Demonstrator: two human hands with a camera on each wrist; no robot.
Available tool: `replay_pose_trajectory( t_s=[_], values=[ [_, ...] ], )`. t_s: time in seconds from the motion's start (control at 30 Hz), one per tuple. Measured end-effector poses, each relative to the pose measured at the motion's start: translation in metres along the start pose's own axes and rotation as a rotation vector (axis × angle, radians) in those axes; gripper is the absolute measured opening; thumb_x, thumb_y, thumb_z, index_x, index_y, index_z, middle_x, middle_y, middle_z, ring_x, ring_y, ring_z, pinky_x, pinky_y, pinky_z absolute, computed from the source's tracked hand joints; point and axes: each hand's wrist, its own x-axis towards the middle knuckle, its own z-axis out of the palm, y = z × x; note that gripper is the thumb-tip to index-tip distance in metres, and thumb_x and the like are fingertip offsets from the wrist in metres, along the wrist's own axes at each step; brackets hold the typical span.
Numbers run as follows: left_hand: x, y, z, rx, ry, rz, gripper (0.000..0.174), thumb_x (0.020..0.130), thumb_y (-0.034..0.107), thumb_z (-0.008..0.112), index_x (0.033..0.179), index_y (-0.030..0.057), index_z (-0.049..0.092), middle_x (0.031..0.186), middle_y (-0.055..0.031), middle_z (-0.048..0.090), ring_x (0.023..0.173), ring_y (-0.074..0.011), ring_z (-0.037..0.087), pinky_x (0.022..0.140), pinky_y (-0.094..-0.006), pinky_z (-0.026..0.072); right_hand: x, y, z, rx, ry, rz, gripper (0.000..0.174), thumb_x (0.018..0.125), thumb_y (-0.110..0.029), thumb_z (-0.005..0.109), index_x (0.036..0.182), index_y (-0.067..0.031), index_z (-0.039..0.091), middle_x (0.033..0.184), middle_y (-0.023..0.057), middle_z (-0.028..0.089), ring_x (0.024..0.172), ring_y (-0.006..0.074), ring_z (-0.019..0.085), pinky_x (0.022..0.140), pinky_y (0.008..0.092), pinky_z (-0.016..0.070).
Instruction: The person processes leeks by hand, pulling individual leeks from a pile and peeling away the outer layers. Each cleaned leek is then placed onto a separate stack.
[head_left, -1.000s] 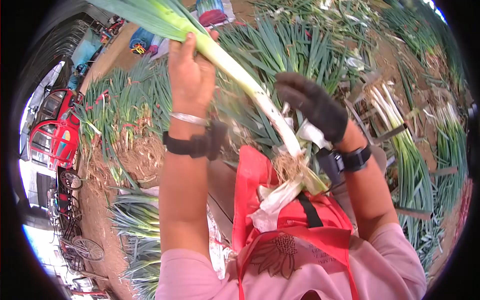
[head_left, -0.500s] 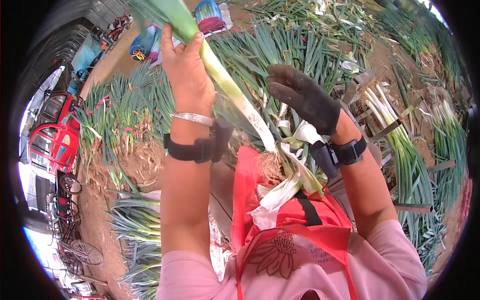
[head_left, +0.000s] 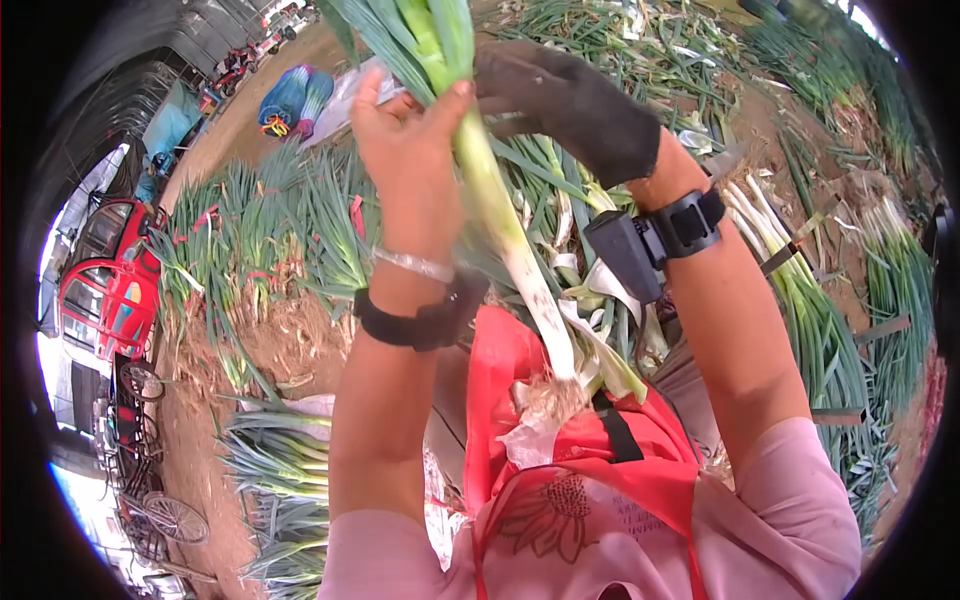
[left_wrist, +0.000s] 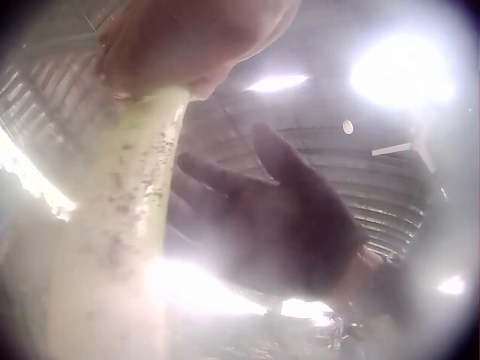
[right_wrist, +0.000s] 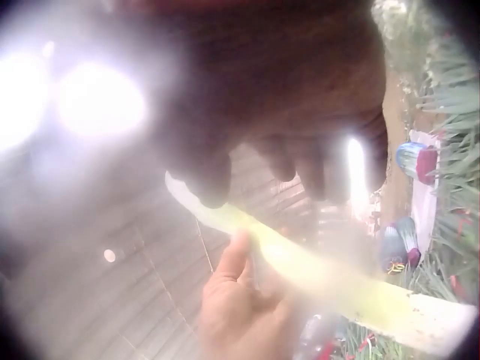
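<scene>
The bare left hand (head_left: 412, 165) grips a thick leek (head_left: 500, 215) between thumb and fingers where the pale stalk meets the green leaves. Its roots (head_left: 552, 398) hang down at the red apron (head_left: 497, 385). Beside the stalk's upper part, the gloved right hand (head_left: 580, 110) has its fingers extended towards the leaves. In the left wrist view the glove (left_wrist: 270, 225) faces the leek (left_wrist: 127, 195) with fingers spread, and the left hand (left_wrist: 195, 41) is above. The right wrist view has the glove (right_wrist: 277, 90) over the leek (right_wrist: 292, 262), the left hand (right_wrist: 244, 315) below; contact between glove and leek is unclear.
Bundled leeks (head_left: 240, 210) stand on the ground at left, and more (head_left: 290, 445) lie below them. Other leeks (head_left: 815, 320) rest between metal brackets at right. Peeled leaves (head_left: 605, 350) lie by the apron. A red vehicle (head_left: 110, 280) and bicycles (head_left: 170, 515) are at far left.
The left hand has shifted right and slightly down with the leek, which stands steeper. The gloved right hand has moved up beside the leek's leaves.
</scene>
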Motion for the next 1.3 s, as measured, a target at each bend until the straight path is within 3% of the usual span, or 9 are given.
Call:
replay_pose_trajectory(
  t_s=[0.13, 0.47, 0.57, 0.63, 0.7, 0.93, 1.07, 1.13, 1.3],
  values=[
    [-0.006, -0.006, -0.016, -0.093, -0.204, -0.157, 0.023, 0.095, 0.009, 0.051, 0.115, -0.0018, 0.055, 0.111, -0.0098, 0.061, 0.094, -0.0169, 0.06, 0.083, -0.0297, 0.0493, -0.001, 0.002, 0.002, 0.028, 0.065, 0.001, 0.04, 0.092, -0.033, 0.058, 0.116, -0.0013, 0.059, 0.102, 0.0053, 0.064, 0.093, 0.0128, 0.059, 0.079, 0.0289, 0.0478],
    [-0.019, -0.001, -0.034, 0.043, -0.4, -0.412, 0.033, 0.089, 0.007, 0.058, 0.12, 0.0013, 0.049, 0.112, -0.0072, 0.061, 0.1, -0.0159, 0.06, 0.086, -0.0336, 0.0496, -0.024, 0.038, 0.004, 0.357, 0.052, 0.071, 0.038, 0.091, -0.026, 0.058, 0.118, 0.0007, 0.058, 0.11, 0.0077, 0.061, 0.094, 0.0149, 0.06, 0.084, 0.0312, 0.0497],
    [-0.028, -0.009, -0.039, 0.129, -0.384, -0.442, 0.039, 0.083, 0.005, 0.066, 0.118, 0.0031, 0.05, 0.109, -0.0052, 0.062, 0.095, -0.0144, 0.062, 0.08, -0.0298, 0.0515, -0.032, 0.047, 0.006, -0.085, 0.085, -0.166, 0.038, 0.091, -0.027, 0.058, 0.118, -0.0009, 0.058, 0.106, 0.0068, 0.061, 0.094, 0.0136, 0.059, 0.081, 0.0296, 0.0488],
    [-0.027, -0.01, -0.042, 0.172, -0.448, -0.397, 0.04, 0.082, 0.005, 0.068, 0.118, 0.0028, 0.05, 0.107, -0.0051, 0.062, 0.094, -0.0137, 0.062, 0.079, -0.0281, 0.0513, -0.034, 0.047, 0.01, 0.161, 0.003, -0.007, 0.038, 0.091, -0.029, 0.057, 0.118, -0.0017, 0.058, 0.102, 0.0065, 0.06, 0.093, 0.0131, 0.057, 0.077, 0.028, 0.0479],
    [-0.029, -0.008, -0.039, 0.215, -0.508, -0.351, 0.041, 0.08, 0.004, 0.07, 0.117, 0.0024, 0.05, 0.106, -0.005, 0.063, 0.093, -0.013, 0.062, 0.077, -0.0264, 0.0512, -0.032, 0.052, 0.007, -0.255, 0.005, -0.33, 0.038, 0.09, -0.029, 0.057, 0.117, -0.0019, 0.058, 0.102, 0.0067, 0.06, 0.091, 0.0138, 0.058, 0.074, 0.0274, 0.0477],
    [-0.038, -0.022, -0.026, 0.209, -0.379, -0.313, 0.037, 0.077, -0.001, 0.068, 0.111, -0.0008, 0.053, 0.099, -0.0058, 0.063, 0.086, -0.0113, 0.061, 0.075, -0.0257, 0.05, -0.04, 0.042, 0.015, 0.304, 0.165, 0.146, 0.042, 0.083, -0.028, 0.067, 0.11, 0.0041, 0.06, 0.093, 0.006, 0.064, 0.08, 0.0103, 0.057, 0.07, 0.0263, 0.0462],
    [-0.04, -0.031, -0.016, 0.243, -0.339, -0.269, 0.035, 0.075, -0.003, 0.067, 0.108, -0.0022, 0.055, 0.098, -0.0056, 0.063, 0.085, -0.0116, 0.061, 0.076, -0.0255, 0.0494, -0.043, 0.046, 0.013, 0.159, 0.22, -0.12, 0.042, 0.081, -0.027, 0.068, 0.108, 0.004, 0.061, 0.091, 0.0057, 0.064, 0.077, 0.0098, 0.056, 0.068, 0.0262, 0.0455],
    [-0.039, -0.041, -0.017, 0.31, -0.342, -0.247, 0.034, 0.075, -0.003, 0.066, 0.107, -0.0023, 0.055, 0.097, -0.0057, 0.063, 0.085, -0.0119, 0.061, 0.076, -0.0252, 0.0492, -0.045, 0.036, 0.006, 0.174, 0.233, 0.19, 0.04, 0.081, -0.025, 0.068, 0.107, 0.0047, 0.061, 0.089, 0.006, 0.065, 0.075, 0.0095, 0.056, 0.068, 0.0264, 0.046],
    [-0.051, -0.05, -0.007, 0.368, -0.349, -0.24, 0.033, 0.074, -0.004, 0.066, 0.105, -0.0027, 0.056, 0.093, -0.0045, 0.062, 0.082, -0.0123, 0.061, 0.074, -0.0252, 0.0495, -0.048, 0.065, 0.007, 0.179, 0.381, 0.16, 0.036, 0.079, -0.022, 0.068, 0.101, 0.0061, 0.062, 0.086, 0.0076, 0.065, 0.073, 0.0096, 0.057, 0.065, 0.0271, 0.0469]
  ],
)
